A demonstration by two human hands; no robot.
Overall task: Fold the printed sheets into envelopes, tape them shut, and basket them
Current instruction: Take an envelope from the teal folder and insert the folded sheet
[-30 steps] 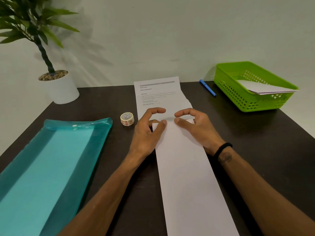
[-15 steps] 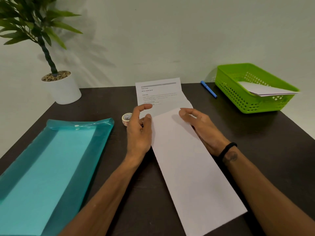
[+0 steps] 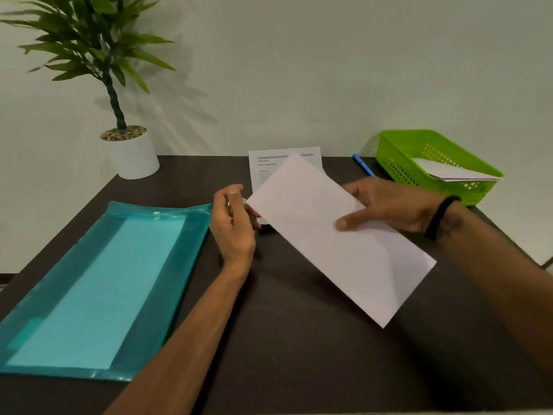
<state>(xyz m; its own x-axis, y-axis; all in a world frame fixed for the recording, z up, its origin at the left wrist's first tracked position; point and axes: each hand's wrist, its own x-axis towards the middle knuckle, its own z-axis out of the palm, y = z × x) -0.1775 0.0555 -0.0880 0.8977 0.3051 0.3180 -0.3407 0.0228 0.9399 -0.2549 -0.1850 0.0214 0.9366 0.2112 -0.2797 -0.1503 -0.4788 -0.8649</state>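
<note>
- Dark brown table [image 3: 299, 354] set vs a plain pale wall [image 3: 299, 70]; far edge of table meets wall
- Back left corner: white pot w/ green plant [image 3: 131, 151], pebbles on top of soil
- Left side: teal plastic folder [image 3: 101, 289] lying flat, lighter sheet showing thru its middle
- Back right: green basket [image 3: 395, 151], perforated walls, w/ white folded paper [image 3: 460, 173] inside, one corner poking past its near-right rim
- Blue pen [image 3: 362, 167] on table just left of basket, partly hidden behind R hand
- Printed sheet [image 3: 263, 166] flat at back centre, text side up; its lower & right part covered by the folded sheet held in front
- Folded sheet [image 3: 344, 235] = long white strip, blank side up, held tilted above table, running from back centre down toward near right
- Right hand [image 3: 395, 205] grips folded sheet at its right long edge: thumb pressed on top, fingers curled behind/under; black band [image 3: 440, 217] on wrist
- Left hand [image 3: 233, 226] at strip's left corner, fingers curled in; thumb up. Can't tell if it actually pinches the paper corner or just sits beside it
- Small bit of something pale/shiny at L fingertips, mostly hidden by hand, too little showing to say what
</note>
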